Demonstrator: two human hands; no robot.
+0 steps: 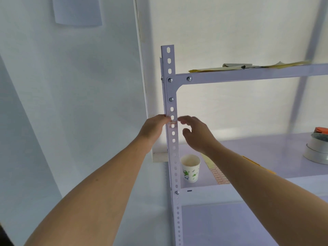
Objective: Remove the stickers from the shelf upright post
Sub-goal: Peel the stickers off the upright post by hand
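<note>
Just left of the post (165, 64), the left hand (156, 126) is held with its fingertips bunched against the post's left edge, level with the sticker (173, 122). Whether the sticker's edge is pinched or the post is merely steadied cannot be told. Just right of the post, the right hand (196, 134) is held with fingers loosely curled. Nothing is gripped by it, and its fingertips are near the sticker's right edge but blurred.

The sticker itself is found on the front face of the post, below the bolted corner bracket and over one or two of the slots. It is judged to be thin, light and limp, and easily torn or left as residue if pulled fast. It is probably best taken at a corner or where a slot leaves it unsupported, then peeled back low along the metal. The post is judged stiff and firmly bolted, so it should not give.

Further right of the post, a paper cup (190, 168) stands on the shelf (266, 144). Beyond it, a printed sheet (221, 174) is partly covered by the right forearm. Rolls of tape (317, 150) far right of the post are cut off by the frame edge. The post's side face is hidden, so other stickers cannot be ruled out.
</note>
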